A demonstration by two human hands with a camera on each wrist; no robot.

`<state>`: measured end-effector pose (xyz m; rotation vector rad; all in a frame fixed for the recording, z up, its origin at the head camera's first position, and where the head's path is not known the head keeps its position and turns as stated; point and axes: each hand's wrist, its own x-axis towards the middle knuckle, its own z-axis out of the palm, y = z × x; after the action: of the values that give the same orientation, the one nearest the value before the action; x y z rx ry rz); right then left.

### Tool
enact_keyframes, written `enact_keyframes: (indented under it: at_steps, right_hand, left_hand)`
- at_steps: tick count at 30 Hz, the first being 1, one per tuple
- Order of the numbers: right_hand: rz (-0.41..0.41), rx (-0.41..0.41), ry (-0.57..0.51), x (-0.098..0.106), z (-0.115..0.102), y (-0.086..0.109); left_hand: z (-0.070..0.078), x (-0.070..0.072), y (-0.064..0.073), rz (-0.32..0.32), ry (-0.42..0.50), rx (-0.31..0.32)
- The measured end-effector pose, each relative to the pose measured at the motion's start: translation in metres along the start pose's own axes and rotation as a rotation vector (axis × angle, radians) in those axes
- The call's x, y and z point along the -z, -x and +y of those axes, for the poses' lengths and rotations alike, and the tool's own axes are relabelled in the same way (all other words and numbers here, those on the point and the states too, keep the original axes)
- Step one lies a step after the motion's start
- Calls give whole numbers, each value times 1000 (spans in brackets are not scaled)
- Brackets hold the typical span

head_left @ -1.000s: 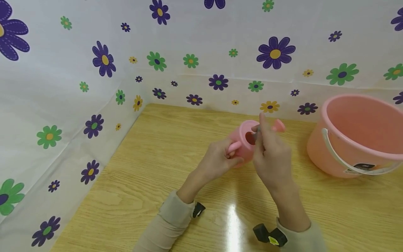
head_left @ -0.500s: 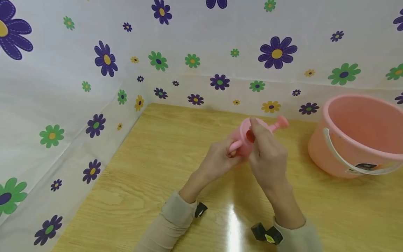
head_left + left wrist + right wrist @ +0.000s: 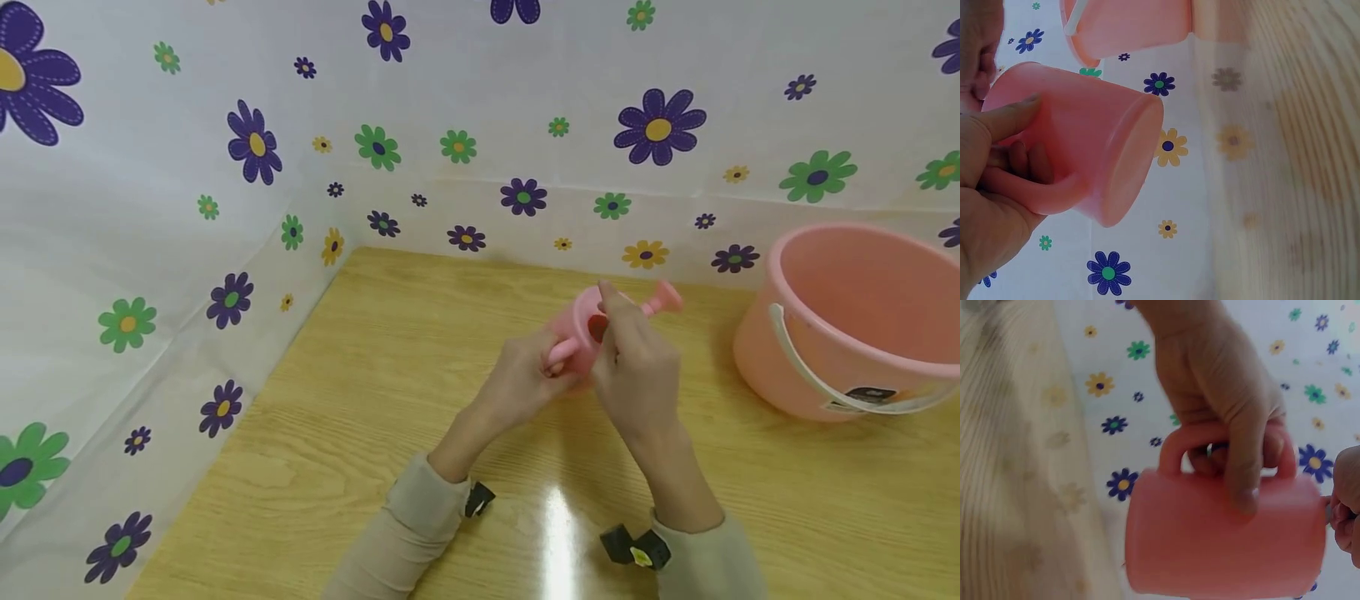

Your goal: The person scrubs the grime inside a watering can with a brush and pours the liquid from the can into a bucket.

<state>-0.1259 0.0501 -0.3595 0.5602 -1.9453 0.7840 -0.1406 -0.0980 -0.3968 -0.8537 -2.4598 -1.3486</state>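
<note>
A pink watering can (image 3: 582, 358) is tilted over the table, its dark red opening (image 3: 597, 327) facing me and its spout (image 3: 663, 297) pointing back right. My left hand (image 3: 517, 385) grips the can by its loop handle (image 3: 1038, 194), thumb lying along the wall. At the can's mouth, my right hand (image 3: 637, 375) has its fingers curled and covers part of the opening. Those fingers pinch a small greyish thing (image 3: 1327, 512) that shows only as a sliver at the rim; I cannot tell its kind.
A large pink bucket (image 3: 810, 367) with a white handle stands on the wooden table (image 3: 337, 375) to the right. White cloth (image 3: 450, 75) printed with flowers hangs behind the table and along its left side. Black wrist mounts (image 3: 633, 547) sit at both cuffs.
My right hand has shifted left and closer over the can's mouth, and the greyish thing seen in its fingers is now hidden in the head view. The left hand keeps its grip.
</note>
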Motion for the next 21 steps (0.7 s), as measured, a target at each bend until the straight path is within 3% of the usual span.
enact_keyframes:
  at_steps: [4, 8, 12, 21]
  right_hand:
    - [1, -12, -1, 1, 2, 1]
    - [38, 0, -9, 0, 0, -1]
    - [-2, -27, 4, -3, 4, -2]
    - [-59, -239, -145, 8, 13, -3]
  left_hand:
    - [2, -1, 1, -35, -16, 7]
    - [4, -1, 0, -25, -14, -21]
    - [3, -2, -1, -18, 0, -33]
    - [4, 1, 0, -10, -3, 2]
